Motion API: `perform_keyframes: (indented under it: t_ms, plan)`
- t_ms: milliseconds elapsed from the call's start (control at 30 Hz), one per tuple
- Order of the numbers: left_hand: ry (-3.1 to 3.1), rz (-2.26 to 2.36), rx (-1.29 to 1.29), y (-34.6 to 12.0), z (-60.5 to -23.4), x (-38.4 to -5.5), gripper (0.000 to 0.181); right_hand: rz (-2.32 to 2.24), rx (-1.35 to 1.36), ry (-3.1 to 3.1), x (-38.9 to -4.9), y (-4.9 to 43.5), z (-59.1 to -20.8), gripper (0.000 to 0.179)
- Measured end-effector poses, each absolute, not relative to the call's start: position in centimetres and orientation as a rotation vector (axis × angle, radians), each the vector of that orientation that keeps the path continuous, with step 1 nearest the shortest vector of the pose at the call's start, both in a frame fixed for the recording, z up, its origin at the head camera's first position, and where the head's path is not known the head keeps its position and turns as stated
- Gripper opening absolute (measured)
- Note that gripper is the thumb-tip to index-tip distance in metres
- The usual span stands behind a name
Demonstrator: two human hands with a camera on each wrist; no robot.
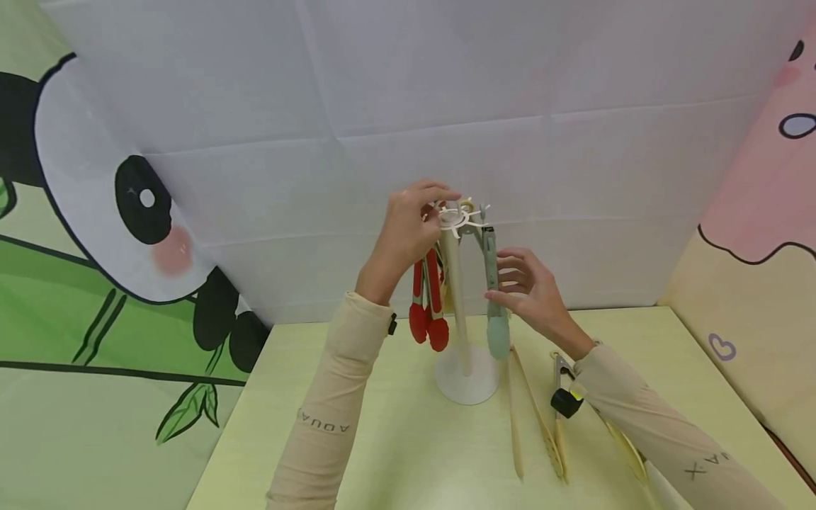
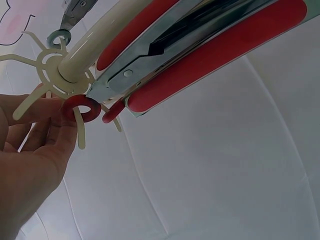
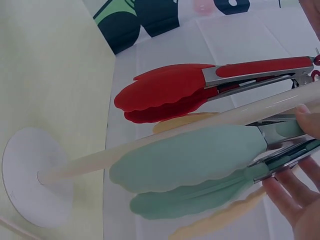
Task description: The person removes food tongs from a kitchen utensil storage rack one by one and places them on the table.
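A white utensil stand (image 1: 457, 304) with a round base and a ring of hooks stands on the table. My left hand (image 1: 411, 219) grips the hook ring (image 2: 50, 67) at its top, fingers beside the red loop of the red tongs (image 2: 215, 55). Those tongs hang from a hook, with their red scalloped heads (image 3: 165, 90) downward. On the other side of the post, green tongs (image 1: 498, 333) hang heads down. My right hand (image 1: 532, 290) holds them between thumb and fingers, partway up the handles. Their top is by the hooks; the head view does not show that contact clearly.
Beige utensils (image 3: 220, 215) hang behind the tongs, partly hidden. On the table to the right lie several more long beige utensils (image 1: 516, 432), some partly under my right forearm. A white cloth (image 1: 605, 163) hangs behind the table, with printed cloth at both sides.
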State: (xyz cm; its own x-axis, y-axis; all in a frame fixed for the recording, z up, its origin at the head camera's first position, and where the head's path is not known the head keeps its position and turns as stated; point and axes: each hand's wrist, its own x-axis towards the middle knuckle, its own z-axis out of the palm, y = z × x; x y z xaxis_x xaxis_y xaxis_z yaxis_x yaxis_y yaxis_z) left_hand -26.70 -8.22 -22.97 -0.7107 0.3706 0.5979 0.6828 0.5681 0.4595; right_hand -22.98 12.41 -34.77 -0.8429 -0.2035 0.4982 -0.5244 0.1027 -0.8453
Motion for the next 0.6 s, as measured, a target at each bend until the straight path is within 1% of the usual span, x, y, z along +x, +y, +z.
perform_keyframes:
  t_ms: [600]
  plan:
    - [-2.34,-0.995,-0.853,-8.1,-23.0,-26.9,0.043,1.714,0.687,-2.138,-22.5,13.7,-34.0,0.058]
